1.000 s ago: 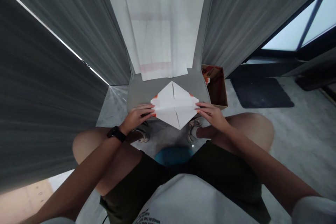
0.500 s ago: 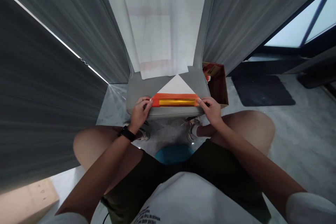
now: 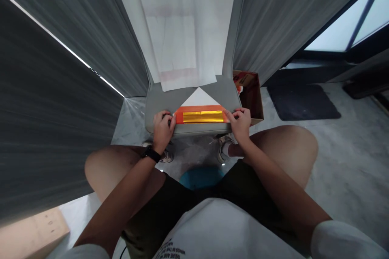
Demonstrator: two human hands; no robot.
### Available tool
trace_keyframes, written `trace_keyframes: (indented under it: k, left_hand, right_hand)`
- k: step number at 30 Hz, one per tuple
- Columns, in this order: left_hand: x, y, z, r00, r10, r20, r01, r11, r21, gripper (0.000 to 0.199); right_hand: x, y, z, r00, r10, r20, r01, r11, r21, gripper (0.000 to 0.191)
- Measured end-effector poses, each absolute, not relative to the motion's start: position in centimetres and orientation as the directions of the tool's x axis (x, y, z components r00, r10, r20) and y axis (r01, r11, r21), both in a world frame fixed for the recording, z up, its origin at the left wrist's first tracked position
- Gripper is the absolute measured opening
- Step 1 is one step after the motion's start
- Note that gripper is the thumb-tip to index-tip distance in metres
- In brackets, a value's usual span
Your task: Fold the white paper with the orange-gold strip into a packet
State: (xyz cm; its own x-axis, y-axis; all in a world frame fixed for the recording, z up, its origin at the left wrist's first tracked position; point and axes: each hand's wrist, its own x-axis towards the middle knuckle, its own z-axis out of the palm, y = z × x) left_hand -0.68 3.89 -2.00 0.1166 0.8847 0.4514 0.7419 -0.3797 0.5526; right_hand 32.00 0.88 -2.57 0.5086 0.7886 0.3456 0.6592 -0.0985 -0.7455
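A folded sheet of paper (image 3: 199, 99) rests at the front of the grey chair seat (image 3: 158, 99). Its white part rises to a point at the far side; the near edge is an orange band with a shiny gold rectangle in it. At the left corner, my left hand (image 3: 163, 127) pinches the paper between thumb and fingers. My right hand (image 3: 241, 124) grips the right end, its thumb and index finger closed on the orange band. The paper's two end corners are partly hidden by my fingers.
Large white sheets (image 3: 176, 44) lean on the chair back and reach onto the seat. An open cardboard box (image 3: 253, 99) stands right of the chair. Grey curtains (image 3: 273, 12) hang on both sides. A dark mat (image 3: 304, 102) and a wooden block (image 3: 33, 232) lie on the floor.
My right hand has shifted inward to the left along the band. The paper's tip has moved slightly left, and more of the gold rectangle's height shows. My left hand keeps its pinch.
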Motion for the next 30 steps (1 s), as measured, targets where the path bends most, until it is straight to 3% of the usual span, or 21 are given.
trace_keyframes:
  k: [10, 22, 30]
  left_hand:
    - [-0.6, 3.9, -1.8, 0.084, 0.889, 0.45, 0.797, -0.331, 0.504, 0.028]
    - [-0.3, 4.1, -1.8, -0.067, 0.919, 0.389, 0.744, -0.214, 0.633, 0.025]
    - [-0.2, 3.8, -1.9, -0.05, 0.898, 0.438, 0.75, -0.256, 0.61, 0.023]
  right_hand:
    - [32.6, 1.1, -3.1, 0.365, 0.83, 0.423, 0.774, -0.018, -0.632, 0.041]
    - [32.3, 0.9, -3.0, 0.337, 0.846, 0.413, 0.819, -0.048, -0.571, 0.036]
    - [31.8, 0.3, -1.8, 0.29, 0.87, 0.399, 0.853, -0.045, -0.521, 0.029]
